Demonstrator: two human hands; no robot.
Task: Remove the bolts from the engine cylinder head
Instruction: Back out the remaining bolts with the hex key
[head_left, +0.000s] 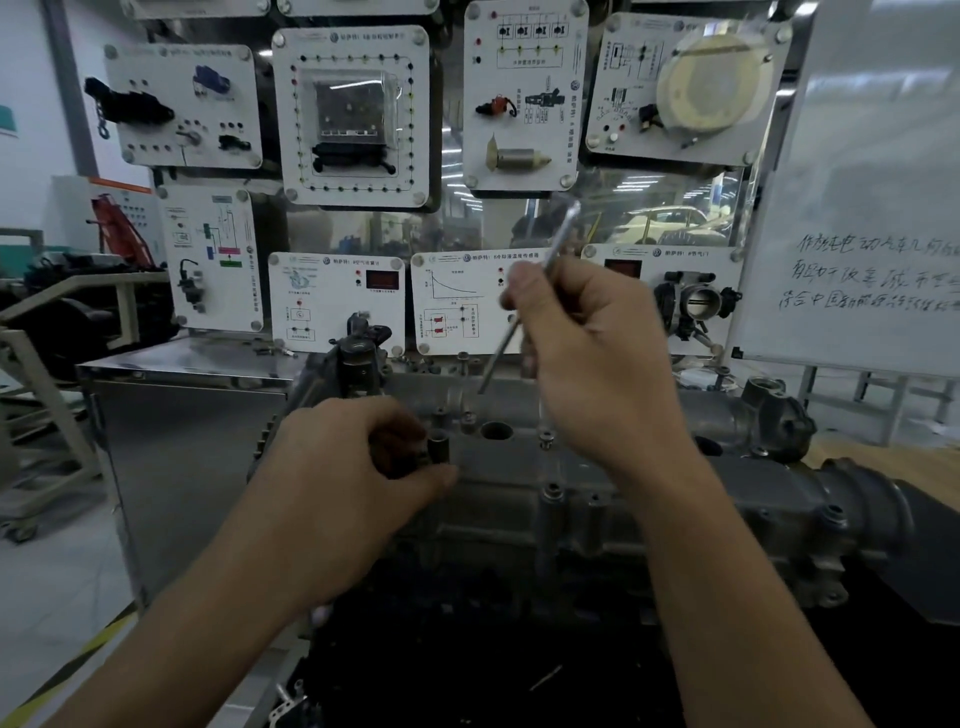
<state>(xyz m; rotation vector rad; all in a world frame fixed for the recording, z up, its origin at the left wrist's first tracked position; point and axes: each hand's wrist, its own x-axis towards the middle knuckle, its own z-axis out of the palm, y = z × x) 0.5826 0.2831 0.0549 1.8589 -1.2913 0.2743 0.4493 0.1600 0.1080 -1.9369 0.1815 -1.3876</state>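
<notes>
The grey engine cylinder head lies across the middle of the view, with a round hole in its top. Bolts stand in it, one right of the hole and one nearer me. My left hand pinches a small dark socket on the left of the head. My right hand is raised above the head and grips a long thin metal tool that slants from upper right to lower left.
A panel of white training boards with sensors stands behind the engine. A whiteboard with writing is at the right. A steel cabinet is at the left. Small loose bolts lie on the ledge behind the head.
</notes>
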